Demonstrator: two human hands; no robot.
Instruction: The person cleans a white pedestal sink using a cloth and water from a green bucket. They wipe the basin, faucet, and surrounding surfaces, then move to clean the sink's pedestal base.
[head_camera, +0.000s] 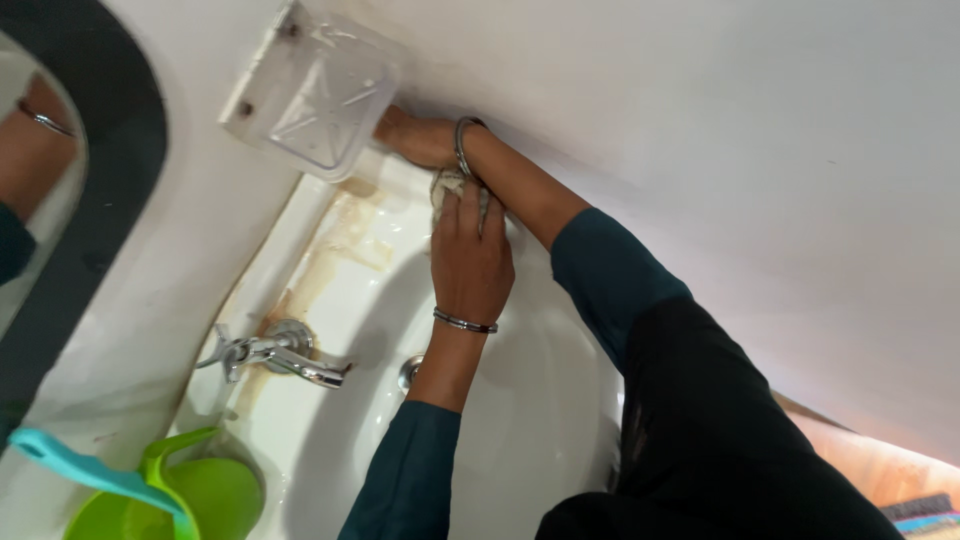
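Note:
My left hand (470, 262), with a metal bangle at the wrist, presses a crumpled pale cloth (452, 187) onto the rim of a white washbasin (520, 420). The cloth lies against the wrist of my right hand (415, 137), which also wears a bangle. That hand reaches along the basin's rim into the corner by the wall, right under a clear plastic soap dish (312, 92); its fingers are hidden behind the dish. Brown stains (345, 240) run along the basin's rim between the dish and the tap. Both arms are in dark teal sleeves.
A chrome tap (280, 355) juts over the basin from the wall side. A green plastic jug (205, 495) with a light blue handled thing (80, 465) across it stands on the rim. A dark-framed mirror (95, 180) hangs on the wall.

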